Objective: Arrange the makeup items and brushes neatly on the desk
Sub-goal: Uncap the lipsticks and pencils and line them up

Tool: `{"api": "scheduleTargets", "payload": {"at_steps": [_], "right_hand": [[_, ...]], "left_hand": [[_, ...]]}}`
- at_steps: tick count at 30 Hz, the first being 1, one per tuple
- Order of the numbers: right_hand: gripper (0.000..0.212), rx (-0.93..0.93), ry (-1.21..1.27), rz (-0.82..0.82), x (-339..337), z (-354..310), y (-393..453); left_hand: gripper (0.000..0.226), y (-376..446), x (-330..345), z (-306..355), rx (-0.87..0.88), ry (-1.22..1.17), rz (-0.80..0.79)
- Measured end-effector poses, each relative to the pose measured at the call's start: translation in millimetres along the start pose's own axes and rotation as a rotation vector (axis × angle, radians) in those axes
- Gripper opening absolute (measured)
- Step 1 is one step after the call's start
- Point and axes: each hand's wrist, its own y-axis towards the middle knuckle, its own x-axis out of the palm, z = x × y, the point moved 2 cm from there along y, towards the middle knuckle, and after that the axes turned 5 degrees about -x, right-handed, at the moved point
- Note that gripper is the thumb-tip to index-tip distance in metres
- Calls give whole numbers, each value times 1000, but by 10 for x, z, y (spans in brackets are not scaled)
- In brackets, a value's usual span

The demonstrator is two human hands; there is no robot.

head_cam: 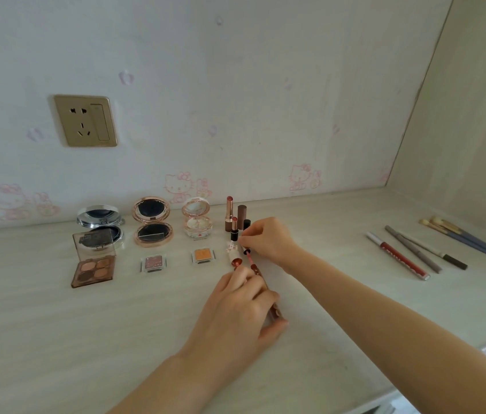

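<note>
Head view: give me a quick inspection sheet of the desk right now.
Surface: pale wood-grain desk.
Job's things: three open compacts, eyeshadow palette, two small pans, upright lipsticks; pencils and brushes lie at right.
Clutter: nothing seen.
Grippers: left hand grips a lip gloss tube; right hand pinches its wand.
Cables: nothing seen.
Surroundings: wall socket, cartoon-cat wallpaper.

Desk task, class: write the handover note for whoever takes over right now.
Left hand grips a lip gloss tube lying on the desk. Right hand pinches its applicator wand.
Done: three open compacts in a back row, eyeshadow pans in front, lipsticks upright beside them.
Left: close the gloss and place it; pencils and brushes lie far right, angled.
</note>
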Motion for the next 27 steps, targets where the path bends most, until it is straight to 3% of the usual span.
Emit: {"api": "scheduleTargets", "payload": {"at_steps": [14,27], "right_hand": [[12,-37,-68,-20,37,50,49],[23,-57,-71,-73,-321,136,-306]], "left_hand": [[31,-10,-10,-11,-27,-35,-18],[31,-23,-62,16,-35,-59,13]]}}
